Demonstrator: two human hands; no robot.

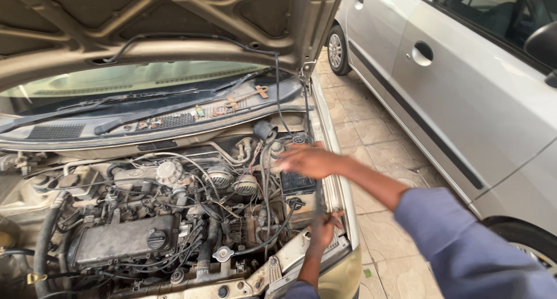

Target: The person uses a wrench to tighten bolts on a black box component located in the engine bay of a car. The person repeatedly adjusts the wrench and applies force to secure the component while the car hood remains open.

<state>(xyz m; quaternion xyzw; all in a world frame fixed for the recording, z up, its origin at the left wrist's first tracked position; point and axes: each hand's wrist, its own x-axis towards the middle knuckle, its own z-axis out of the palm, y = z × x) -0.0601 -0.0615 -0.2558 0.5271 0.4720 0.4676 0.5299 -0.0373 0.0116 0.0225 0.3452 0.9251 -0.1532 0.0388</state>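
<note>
I look down into an open engine bay under a raised hood (174, 20). My right hand (307, 159), motion-blurred with its fingers stretched out and nothing in it, hovers over a black box (299, 184) at the bay's right side. Lower down, my left hand (322, 229) curls its fingers on the fender edge (342, 203) near the front corner. Both arms wear blue sleeves. A dusty black engine cover (122, 241) with an oil cap lies at the left, and a metal radiator cap (222, 254) sits in front.
Hoses and wires crowd the bay. A silver car (464, 72) is parked close on the right, leaving a narrow strip of tiled floor (377, 136) between the two vehicles. The windscreen and wipers (116, 101) lie behind the engine.
</note>
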